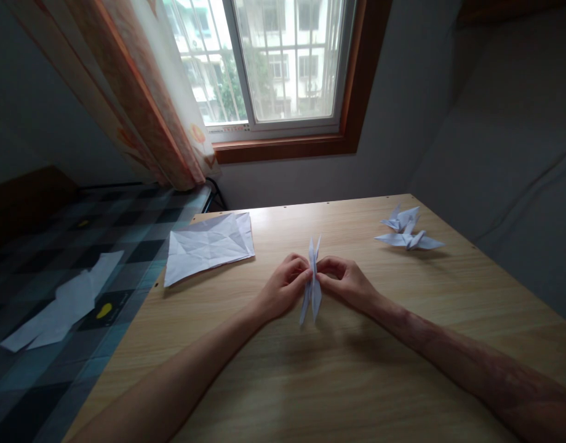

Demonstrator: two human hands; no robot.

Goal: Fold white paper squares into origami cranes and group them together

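- Pinching a folded paper [317, 301] between two bare hands, a person sits or stands at a wooden table [283, 381], seen from the head camera; clock directions run outward from that paper.
- The left hand [290, 282] grasps the paper from the nine o'clock side, thumb and forefinger closed on it near its middle, the other fingers curled in.
- The right hand [344, 277] grasps it from the three o'clock side, also by thumb and forefinger, its fingertips facing those of the left.
- The paper is held upright over the middle of the table, slim points parting toward twelve and six o'clock; whether the lower points touch the wood cannot be told.
- Two folded birds rest toward two o'clock, near a far corner: a front crane [410, 241] with wings spread, and a rear crane [407, 216] just behind it.
- Creased sheets [209, 243] lie between nine and ten o'clock, near the table's edge.
- Scraps [75, 301] of white paper lie farther out, near nine o'clock, on a checked bed [139, 221].
- A patterned curtain [139, 92] hangs between ten and eleven o'clock.
- A barred window [292, 74], framed in brown wood, looks onto a pale building just short of twelve.
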